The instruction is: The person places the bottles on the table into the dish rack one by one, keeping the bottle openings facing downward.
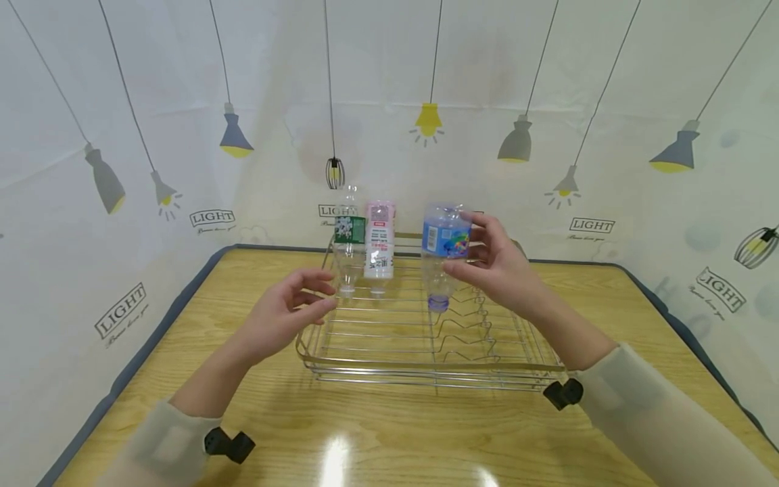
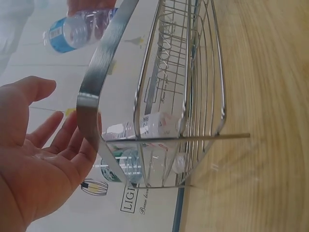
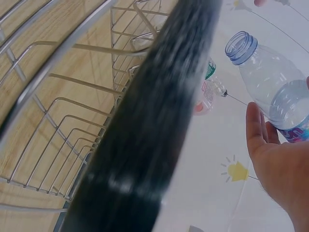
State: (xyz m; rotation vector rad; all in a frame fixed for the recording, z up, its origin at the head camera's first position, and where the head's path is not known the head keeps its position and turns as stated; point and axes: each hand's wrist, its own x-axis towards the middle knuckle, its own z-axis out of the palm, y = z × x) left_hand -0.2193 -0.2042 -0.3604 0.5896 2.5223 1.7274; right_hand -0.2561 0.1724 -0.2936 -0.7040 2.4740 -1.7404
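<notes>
My right hand (image 1: 502, 267) grips a clear plastic bottle (image 1: 446, 238) with a blue label, thumb in front and fingers round its right side. This bottle is upside down, its uncapped purple neck (image 3: 241, 47) pointing down over the wire rack (image 1: 438, 366). Inside the rack, toward the back left, a green-labelled clear bottle (image 1: 349, 230) and a pink-and-white bottle (image 1: 380, 237) stand neck down, side by side. My left hand (image 1: 282, 311) holds nothing; its fingers are loosely bent beside the rack's left end. In the left wrist view its palm (image 2: 48, 164) shows near the flat metal rim.
The rack sits on a wood-grain table (image 1: 274, 419). Wavy wire dividers (image 1: 465, 331) line its right part. Behind the table hangs a white cloth (image 1: 389, 67) printed with lamps. A dark wrist-camera mount (image 1: 562, 393) is on the right sleeve, another (image 1: 230, 445) on the left.
</notes>
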